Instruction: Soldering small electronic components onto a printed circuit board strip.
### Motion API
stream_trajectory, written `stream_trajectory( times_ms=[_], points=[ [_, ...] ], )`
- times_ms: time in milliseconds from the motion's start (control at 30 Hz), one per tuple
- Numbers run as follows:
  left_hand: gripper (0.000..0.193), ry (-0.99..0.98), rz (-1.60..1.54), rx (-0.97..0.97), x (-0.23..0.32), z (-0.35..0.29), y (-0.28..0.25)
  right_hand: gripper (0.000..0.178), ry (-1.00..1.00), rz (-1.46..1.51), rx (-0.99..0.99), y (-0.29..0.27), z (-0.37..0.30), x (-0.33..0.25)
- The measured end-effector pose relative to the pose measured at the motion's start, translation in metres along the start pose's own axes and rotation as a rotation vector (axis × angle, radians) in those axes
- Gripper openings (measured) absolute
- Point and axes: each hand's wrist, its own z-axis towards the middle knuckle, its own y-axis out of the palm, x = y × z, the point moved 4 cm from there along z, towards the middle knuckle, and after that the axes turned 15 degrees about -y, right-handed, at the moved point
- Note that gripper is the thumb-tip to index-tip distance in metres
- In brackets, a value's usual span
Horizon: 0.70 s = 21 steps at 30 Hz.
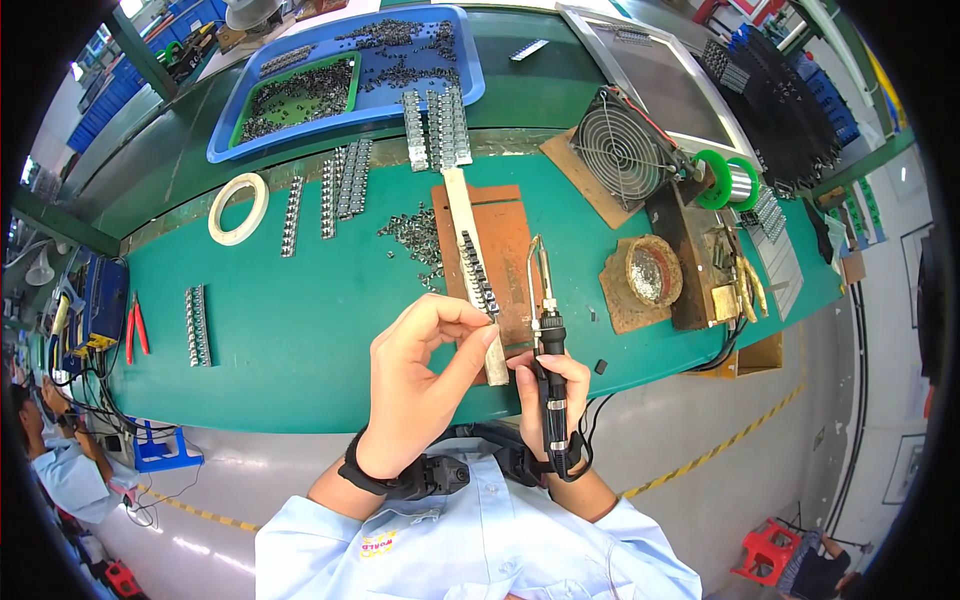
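Note:
My left hand [415, 375] pinches thumb and forefinger together at the near end of a row of small dark components [475, 272]. Whatever sits between those fingertips is too small to make out. The row lies along a pale narrow bar [459, 205], which rests on a reddish-brown board [510, 240]. In my right hand [574, 378] is a black soldering iron [552, 345], held upright with its metal tip pointing away from me, right of the bar. A thin curved metal tube runs beside the tip. Loose small components [415, 238] lie in a pile left of the board.
Behind stands a blue tray [215, 145] with a green tray and many small parts. Finished-looking strips [345, 180], a tape roll [222, 228] and red-handled pliers [137, 328] lie left. Rightward are a fan [625, 145], solder spool [740, 183] and round dish [652, 272].

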Motion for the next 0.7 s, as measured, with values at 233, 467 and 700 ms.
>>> stream_trajectory(
  times_ms=[233,467,700],
  points=[
    [0.011,0.005,0.012,-0.002,0.001,-0.001,0.000,0.032,0.007,0.001,-0.092,0.000,-0.001,0.000],
    [0.011,0.007,0.032,0.009,-0.003,-0.004,0.002,0.033,0.000,0.007,-0.093,-0.001,-0.001,0.000],
    [0.009,-0.163,-0.003,0.011,-0.043,-0.014,0.000,0.032,-0.047,0.024,-0.153,0.000,0.002,-0.002]
  ],
)
